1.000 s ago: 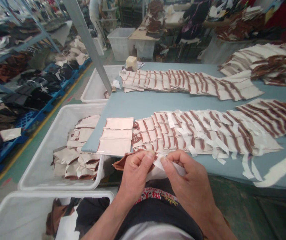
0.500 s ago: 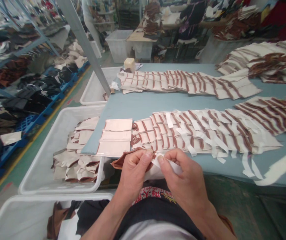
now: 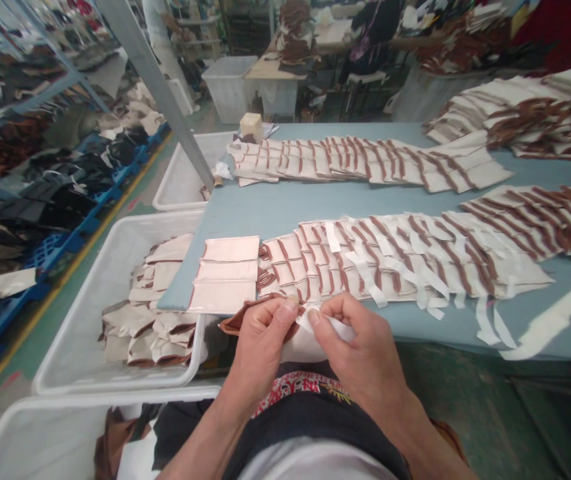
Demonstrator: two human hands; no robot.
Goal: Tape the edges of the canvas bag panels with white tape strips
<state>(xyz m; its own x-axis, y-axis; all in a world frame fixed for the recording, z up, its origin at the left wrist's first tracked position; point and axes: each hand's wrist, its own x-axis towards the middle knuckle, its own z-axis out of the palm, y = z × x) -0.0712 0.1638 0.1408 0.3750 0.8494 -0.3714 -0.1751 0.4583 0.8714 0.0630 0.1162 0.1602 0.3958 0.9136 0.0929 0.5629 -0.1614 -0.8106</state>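
Close to my body, just off the table's front edge, my left hand (image 3: 264,337) pinches a brown leather piece (image 3: 232,325) with a pale panel (image 3: 300,348) hanging below. My right hand (image 3: 360,340) is closed beside it, thumb and forefinger pressed on a white strip (image 3: 339,327) that lies against the piece. The fingertips of both hands almost meet, and the fingers cover most of the spot where strip and leather join. Beyond them lies an overlapping row of pale, brown-edged pieces (image 3: 315,257), with several loose white strips (image 3: 368,277) across it.
The blue-grey table (image 3: 245,207) carries a second row of pieces (image 3: 345,160) at the back and white strips (image 3: 555,323) at right. White bins (image 3: 72,320) with cut pieces stand on the left. A grey post (image 3: 160,93) rises at the table's corner. A seated person (image 3: 372,37) is farther off.
The whole view has shifted slightly, so the table and rows sit a little farther left. Both hands keep the same pinch on the leather piece and white strip.
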